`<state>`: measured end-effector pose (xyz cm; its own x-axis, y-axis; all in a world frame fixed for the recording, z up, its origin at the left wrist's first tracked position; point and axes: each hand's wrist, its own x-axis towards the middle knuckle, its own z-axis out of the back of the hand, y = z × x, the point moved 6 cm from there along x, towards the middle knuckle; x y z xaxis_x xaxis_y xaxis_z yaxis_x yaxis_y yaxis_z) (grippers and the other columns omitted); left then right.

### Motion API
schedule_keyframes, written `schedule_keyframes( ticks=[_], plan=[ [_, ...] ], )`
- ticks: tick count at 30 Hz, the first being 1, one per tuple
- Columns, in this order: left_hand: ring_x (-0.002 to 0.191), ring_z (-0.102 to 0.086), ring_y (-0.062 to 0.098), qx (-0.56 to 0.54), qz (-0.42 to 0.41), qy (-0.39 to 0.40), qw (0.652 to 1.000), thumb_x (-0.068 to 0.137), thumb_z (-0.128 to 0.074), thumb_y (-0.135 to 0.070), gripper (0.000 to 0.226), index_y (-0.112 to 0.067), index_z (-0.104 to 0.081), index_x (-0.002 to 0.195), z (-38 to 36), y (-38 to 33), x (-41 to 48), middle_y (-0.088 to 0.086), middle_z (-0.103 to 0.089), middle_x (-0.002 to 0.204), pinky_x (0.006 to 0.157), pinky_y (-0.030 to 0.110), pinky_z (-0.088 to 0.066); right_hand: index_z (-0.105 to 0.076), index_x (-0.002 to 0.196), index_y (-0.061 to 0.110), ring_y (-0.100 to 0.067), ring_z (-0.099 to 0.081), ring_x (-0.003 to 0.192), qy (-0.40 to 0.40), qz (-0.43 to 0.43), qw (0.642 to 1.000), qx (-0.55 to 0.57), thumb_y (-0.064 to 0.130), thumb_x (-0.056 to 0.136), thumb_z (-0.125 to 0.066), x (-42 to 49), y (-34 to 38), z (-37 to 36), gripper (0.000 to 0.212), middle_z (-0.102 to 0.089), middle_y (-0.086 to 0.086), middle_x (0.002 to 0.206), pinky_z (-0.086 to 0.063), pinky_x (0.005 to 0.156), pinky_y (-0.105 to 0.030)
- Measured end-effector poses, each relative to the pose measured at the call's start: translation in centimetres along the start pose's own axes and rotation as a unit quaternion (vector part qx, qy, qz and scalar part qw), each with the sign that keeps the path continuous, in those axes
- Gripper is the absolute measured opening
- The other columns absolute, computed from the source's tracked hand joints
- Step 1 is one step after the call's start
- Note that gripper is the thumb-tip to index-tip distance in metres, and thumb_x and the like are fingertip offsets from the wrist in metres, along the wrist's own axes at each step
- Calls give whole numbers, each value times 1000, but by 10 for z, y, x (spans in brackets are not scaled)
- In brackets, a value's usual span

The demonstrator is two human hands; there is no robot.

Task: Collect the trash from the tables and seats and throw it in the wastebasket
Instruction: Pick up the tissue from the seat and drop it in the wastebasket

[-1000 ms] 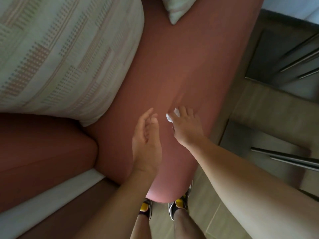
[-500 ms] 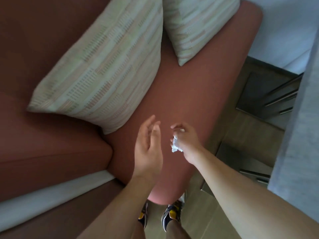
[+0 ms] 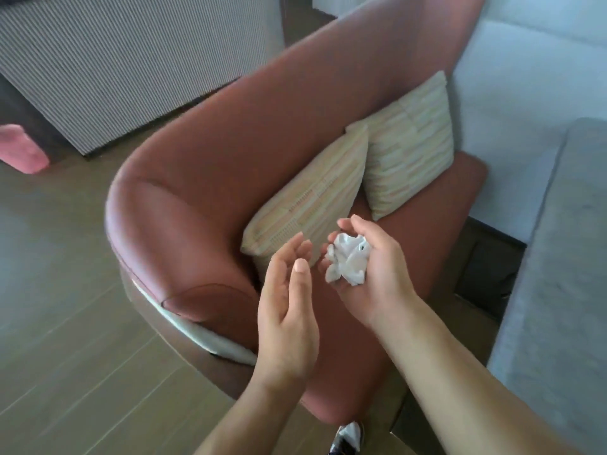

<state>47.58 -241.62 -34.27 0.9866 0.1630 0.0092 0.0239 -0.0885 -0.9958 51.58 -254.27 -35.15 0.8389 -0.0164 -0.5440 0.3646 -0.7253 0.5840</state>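
Since the earlier frame the wad (image 3: 348, 261) has been lifted clear of the sofa (image 3: 203, 159) and is now cradled in the upturned right hand (image 3: 374, 284), whose grip is loosely curled round it. The left hand (image 3: 289, 307) is held just beside it, its grip wide and empty. Collection here is judged done, and carrying to the wastebasket is called for next. A pink shape (image 3: 23, 149) on the wood floor (image 3: 65, 307) may be that basket, though it is blurred. Two cushions (image 3: 315, 198) are propped against the sofa's back.
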Motion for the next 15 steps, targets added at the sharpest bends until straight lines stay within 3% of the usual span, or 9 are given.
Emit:
schedule_keyframes(
  ticks=[3, 6, 10, 13, 15],
  plan=[
    [133, -60, 5, -11, -40, -24, 999, 101, -42, -51, 42, -35, -60, 135, 47, -50, -6, -13, -68, 135, 112, 40, -50, -64, 97, 14, -21, -63, 68, 55, 23, 998, -5, 27, 102, -59, -38, -8, -64, 15, -61, -4, 79, -49, 59, -31],
    [127, -63, 2, -20, -71, -51, 996, 102, -41, -49, 44, -32, -60, 138, 112, -89, -13, -14, -69, 132, 103, 26, -53, -66, 97, 14, -23, -66, 70, 84, 25, 996, -4, 27, 101, -61, -71, -37, -119, 14, -62, -5, 80, -53, 58, -30],
    [132, -61, 10, -16, -93, -85, 992, 98, -43, -55, 44, -36, -61, 133, 216, -127, -25, -9, -69, 134, 114, 47, -49, -68, 93, 17, -21, -62, 68, 111, 6, 993, -36, 30, 101, -60, -104, -102, -186, 17, -64, -3, 78, -48, 61, -31],
    [131, -61, 9, -7, -93, -120, 988, 95, -45, -57, 51, -33, -58, 138, 298, -143, -38, -9, -68, 135, 114, 49, -48, -68, 70, 20, -18, -55, 61, 139, -11, 988, -71, 31, 103, -55, -120, -160, -236, 37, -56, 1, 67, -42, 62, -30],
    [130, -62, 9, -1, -98, -149, 984, 95, -46, -57, 55, -29, -58, 140, 354, -150, -48, -8, -68, 135, 113, 48, -50, -60, 72, 19, -16, -55, 61, 161, -26, 982, -90, 29, 104, -53, -128, -201, -271, 34, -56, 3, 66, -41, 60, -29]
  ],
)
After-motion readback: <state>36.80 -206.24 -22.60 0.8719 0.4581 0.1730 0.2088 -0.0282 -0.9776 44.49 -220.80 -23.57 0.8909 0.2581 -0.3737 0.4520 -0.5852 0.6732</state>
